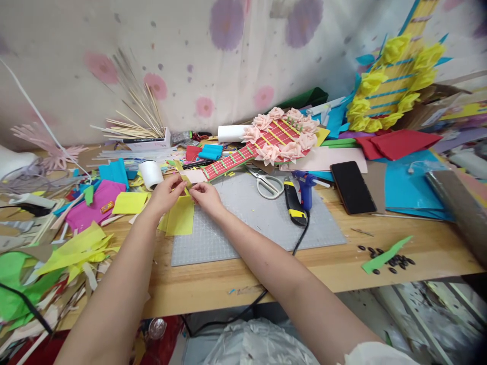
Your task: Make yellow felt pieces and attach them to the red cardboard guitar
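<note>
My left hand (169, 193) and my right hand (205, 196) meet at the left end of a red paper guitar (234, 159). The fingers of both are pinched on a narrow yellow paper strip (187, 183), which lies across the guitar's pale pink head (196, 176). Pink paper roses (272, 154) ring the guitar's body, and yellow and green strips cross its red face. Just below my hands, yellow paper sheets (182, 218) rest partly on the grey cutting mat (236, 233). My fingertips hide part of the strip.
Scissors (268, 183), a yellow-black cutter (294, 204) and a blue glue gun (304, 190) lie right of my hands; a black cable trails off the table. A phone (352, 187) lies farther right. A white roll (151, 174) and paper scraps (76, 248) crowd the left.
</note>
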Demonstrator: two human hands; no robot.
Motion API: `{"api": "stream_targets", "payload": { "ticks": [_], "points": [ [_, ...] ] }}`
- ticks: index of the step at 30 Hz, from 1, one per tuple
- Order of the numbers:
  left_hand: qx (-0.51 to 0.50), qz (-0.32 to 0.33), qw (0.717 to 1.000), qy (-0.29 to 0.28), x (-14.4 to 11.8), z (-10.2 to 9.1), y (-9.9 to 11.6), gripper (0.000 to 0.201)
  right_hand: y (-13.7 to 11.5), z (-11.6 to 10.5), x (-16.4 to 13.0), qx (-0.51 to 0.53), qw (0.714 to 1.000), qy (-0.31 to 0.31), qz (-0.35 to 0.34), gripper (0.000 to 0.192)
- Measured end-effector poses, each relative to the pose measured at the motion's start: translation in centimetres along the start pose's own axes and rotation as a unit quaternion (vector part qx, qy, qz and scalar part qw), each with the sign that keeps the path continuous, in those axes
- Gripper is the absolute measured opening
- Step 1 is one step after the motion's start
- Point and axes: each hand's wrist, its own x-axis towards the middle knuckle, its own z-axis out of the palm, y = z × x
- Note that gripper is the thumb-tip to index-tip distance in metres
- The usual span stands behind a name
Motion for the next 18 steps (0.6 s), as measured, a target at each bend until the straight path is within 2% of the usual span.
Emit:
{"api": "stream_targets", "payload": {
  "ticks": [5, 11, 18],
  "points": [
    [-0.067, 0.0, 0.998, -0.018, 0.33, 0.09, -0.73, 0.029, -0.18, 0.1, 0.18, -0.003, 1.0, 0.01, 0.002, 0.009],
    [0.035, 0.014, 0.999, -0.005, 0.2, -0.24, -0.03, 0.024, 0.02, 0.26, 0.53, -0.013, 1.0, 0.009, -0.004, 0.009],
    [0.046, 0.016, 0.999, -0.015, 0.0, -0.14, -0.2, 0.019, -0.33, 0.49, 0.61, -0.008, 1.0, -0.003, 0.017, 0.007]
  ]
}}
